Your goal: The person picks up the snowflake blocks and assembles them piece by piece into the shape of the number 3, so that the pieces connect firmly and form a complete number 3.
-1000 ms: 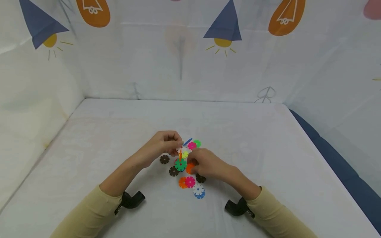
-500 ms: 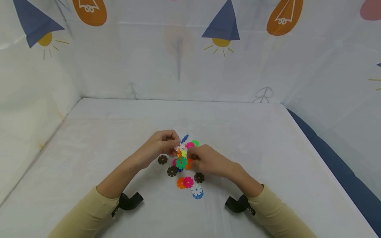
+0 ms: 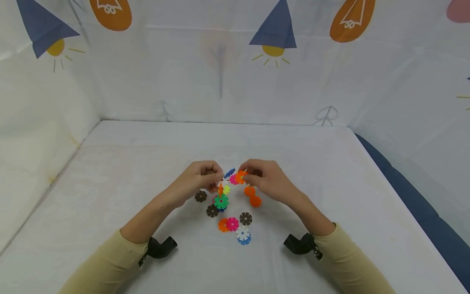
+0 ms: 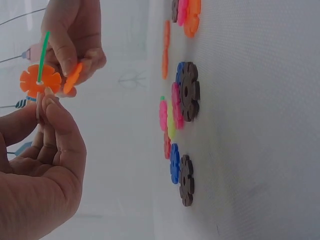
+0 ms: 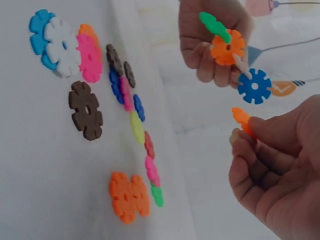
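Note:
My left hand (image 3: 200, 181) pinches a white snowflake disc (image 5: 241, 66). Joined to it are an orange disc (image 5: 220, 53) and a blue disc (image 5: 263, 90), while a green disc (image 5: 214, 25) is slotted into the orange one. Between thumb and fingers, my right hand (image 3: 271, 179) holds a loose orange disc (image 5: 241, 117), raised above the table close to the blue disc. In the right wrist view, this loose disc and the blue one are apart. The fingers of my left hand hide much of the white disc.
Below my hands, two orange discs (image 5: 121, 197) lie overlapping. Brown discs (image 3: 245, 219), a pink disc (image 3: 232, 223), a white disc (image 5: 63, 47) over a light blue disc (image 3: 244, 241) and several others are scattered on the white table (image 3: 147, 155). Curtains surround it.
My right hand has picked up an orange disc from the table and raised it up and away from me, uncovering two orange discs. My left hand stays nearly in place with the joined discs.

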A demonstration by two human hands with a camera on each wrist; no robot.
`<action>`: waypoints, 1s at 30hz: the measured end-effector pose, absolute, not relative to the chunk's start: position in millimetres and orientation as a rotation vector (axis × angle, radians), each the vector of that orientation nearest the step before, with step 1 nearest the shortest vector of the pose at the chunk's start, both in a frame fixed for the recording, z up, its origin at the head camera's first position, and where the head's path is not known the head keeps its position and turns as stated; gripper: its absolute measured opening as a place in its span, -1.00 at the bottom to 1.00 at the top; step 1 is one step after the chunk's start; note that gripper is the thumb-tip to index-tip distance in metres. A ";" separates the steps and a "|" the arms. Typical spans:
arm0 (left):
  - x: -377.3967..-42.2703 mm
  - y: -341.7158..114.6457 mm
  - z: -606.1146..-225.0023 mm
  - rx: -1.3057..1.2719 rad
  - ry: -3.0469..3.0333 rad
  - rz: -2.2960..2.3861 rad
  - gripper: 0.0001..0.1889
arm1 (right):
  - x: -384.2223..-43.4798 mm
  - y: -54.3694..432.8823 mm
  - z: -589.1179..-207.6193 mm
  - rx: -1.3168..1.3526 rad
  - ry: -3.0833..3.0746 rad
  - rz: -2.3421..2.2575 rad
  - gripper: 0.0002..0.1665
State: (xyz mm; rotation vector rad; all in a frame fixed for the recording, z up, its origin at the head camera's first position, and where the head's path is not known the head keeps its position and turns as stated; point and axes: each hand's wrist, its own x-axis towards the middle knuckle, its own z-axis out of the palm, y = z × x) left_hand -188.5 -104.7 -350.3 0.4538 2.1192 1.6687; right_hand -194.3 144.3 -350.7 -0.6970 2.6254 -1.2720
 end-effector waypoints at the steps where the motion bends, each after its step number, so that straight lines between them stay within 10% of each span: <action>1: -188.6 -104.7 -350.7 0.451 2.121 1.667 -0.75 | -194.8 145.2 -349.8 -0.682 2.616 -1.311 -0.78; 30: -184.2 -100.1 -350.2 0.485 2.295 1.482 -0.79 | -195.0 144.4 -346.4 -0.650 2.417 -1.555 -0.77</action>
